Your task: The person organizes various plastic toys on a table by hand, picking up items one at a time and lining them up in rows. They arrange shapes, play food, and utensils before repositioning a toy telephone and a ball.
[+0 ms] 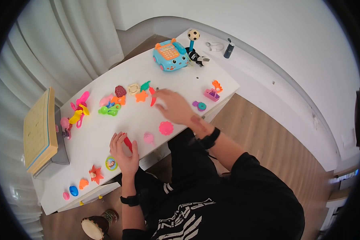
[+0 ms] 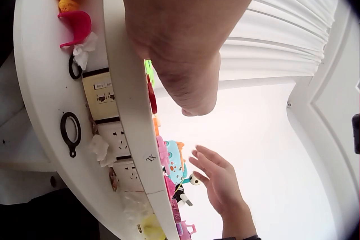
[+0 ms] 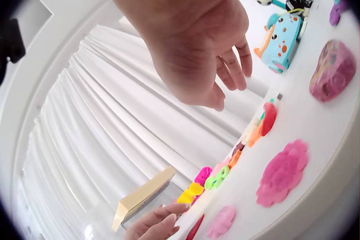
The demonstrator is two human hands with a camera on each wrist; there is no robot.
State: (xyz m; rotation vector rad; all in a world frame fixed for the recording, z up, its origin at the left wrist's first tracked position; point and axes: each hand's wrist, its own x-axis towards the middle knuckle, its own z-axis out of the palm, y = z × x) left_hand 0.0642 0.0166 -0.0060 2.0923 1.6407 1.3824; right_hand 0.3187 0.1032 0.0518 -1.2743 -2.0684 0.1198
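Observation:
In the head view my left hand [image 1: 125, 155] is over the table's front part, fingers extended. A slim red plastic piece [image 1: 128, 143] shows between its thumb and fingers; the right wrist view has that red piece [image 3: 195, 227] beside the left hand [image 3: 154, 224], apart from it. My right hand [image 1: 174, 106] hovers farther back with loosely bent fingers and nothing in its grasp. Near its fingertips lies another slim red piece [image 1: 152, 97]. A pink scalloped mould [image 1: 166, 128] and a light pink toy piece [image 1: 149, 138] lie between the two hands.
Behind the hands stand a blue toy telephone [image 1: 171, 56] and a football-topped toy [image 1: 193, 36]. Colourful moulds, including a green one [image 1: 110, 110] and an orange one [image 1: 141, 97], line the white table [image 1: 136, 116]. A thick yellowish book [image 1: 40, 130] stands at left; a drum [image 1: 94, 228] is on the floor.

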